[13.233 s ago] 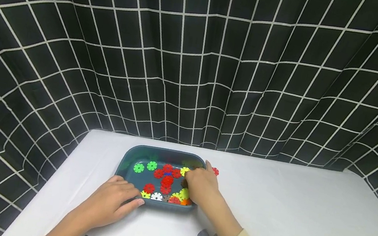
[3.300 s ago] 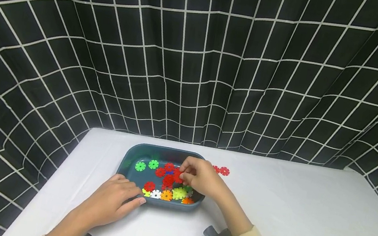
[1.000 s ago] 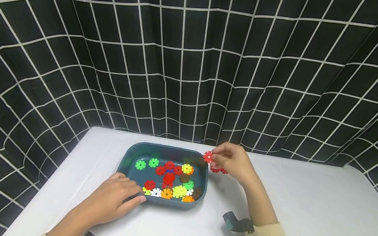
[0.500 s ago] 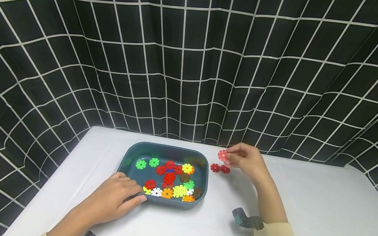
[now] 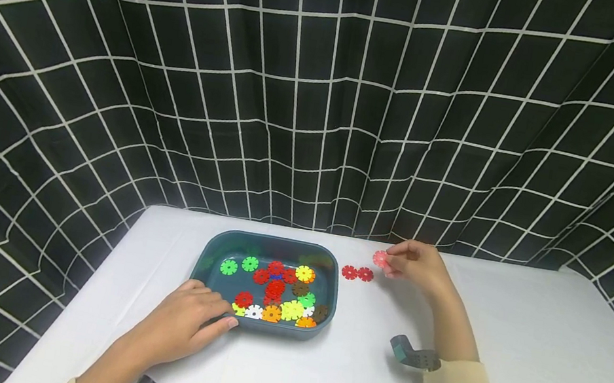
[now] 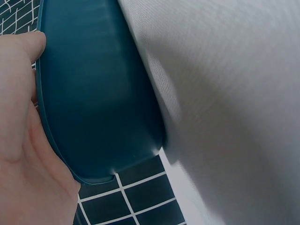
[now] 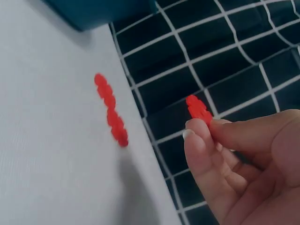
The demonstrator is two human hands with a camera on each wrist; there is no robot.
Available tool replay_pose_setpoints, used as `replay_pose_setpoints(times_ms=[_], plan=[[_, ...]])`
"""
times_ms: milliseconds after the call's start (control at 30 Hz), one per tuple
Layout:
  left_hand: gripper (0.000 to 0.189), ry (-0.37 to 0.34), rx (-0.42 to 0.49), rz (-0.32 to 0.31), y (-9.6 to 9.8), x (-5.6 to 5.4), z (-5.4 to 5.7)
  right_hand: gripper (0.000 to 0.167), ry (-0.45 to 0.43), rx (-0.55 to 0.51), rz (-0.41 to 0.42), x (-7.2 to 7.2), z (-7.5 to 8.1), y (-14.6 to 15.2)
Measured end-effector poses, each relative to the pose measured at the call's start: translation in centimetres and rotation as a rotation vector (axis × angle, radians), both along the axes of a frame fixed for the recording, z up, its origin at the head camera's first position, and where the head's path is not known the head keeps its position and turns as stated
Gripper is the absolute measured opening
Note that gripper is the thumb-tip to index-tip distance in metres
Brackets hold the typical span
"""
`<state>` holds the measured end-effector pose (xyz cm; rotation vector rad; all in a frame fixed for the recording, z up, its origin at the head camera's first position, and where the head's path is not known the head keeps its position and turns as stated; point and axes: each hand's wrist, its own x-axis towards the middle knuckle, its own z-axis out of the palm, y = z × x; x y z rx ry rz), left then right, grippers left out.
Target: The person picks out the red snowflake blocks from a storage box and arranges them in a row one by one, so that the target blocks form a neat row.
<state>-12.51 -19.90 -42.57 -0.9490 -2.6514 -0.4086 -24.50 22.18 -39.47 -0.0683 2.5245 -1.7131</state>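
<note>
Farther right of the tray (image 5: 286,332) now, red disc (image 5: 379,259) pinched in right hand (image 5: 420,268), left hand (image 5: 186,320) loosely relaxed on tray rim!

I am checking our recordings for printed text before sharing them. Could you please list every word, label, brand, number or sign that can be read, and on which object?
No text can be read in any view.
Red disc in the right hand: no lettering visible.
Tray: none on the visible walls.
Grid curtain: only plain lines.
Right wrist device: any marking is too small to read.
</note>
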Motion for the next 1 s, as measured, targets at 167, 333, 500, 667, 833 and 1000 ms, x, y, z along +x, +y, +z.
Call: replay_pose_setpoints(times_ms=[167,333,500,667,833,1000], plan=[[0.017,0.004,0.004,-0.003,0.0,0.0,0.0,0.024,-0.042,0.032,-0.014,-0.3,-0.8,0.5],[0.017,0.004,0.011,-0.004,0.0,0.0,0.0,0.02,-0.058,0.114,-0.032,-0.5,-2.0,0.8],[0.018,-0.004,0.008,-0.002,0.0,0.1,-0.1,0.016,-0.076,0.167,-0.04,-0.6,-2.8,0.7],[0.019,-0.002,0.011,-0.006,0.0,0.0,-0.1,0.013,-0.062,0.234,-0.031,-0.5,-3.0,0.6],[0.019,0.001,0.014,-0.007,0.1,0.0,0.0,0.011,-0.055,0.283,-0.032,-0.6,-3.0,0.5],[0.018,0.003,0.019,-0.009,0.0,0.0,0.1,0.011,-0.074,0.306,-0.06,-0.6,-3.0,0.4]])
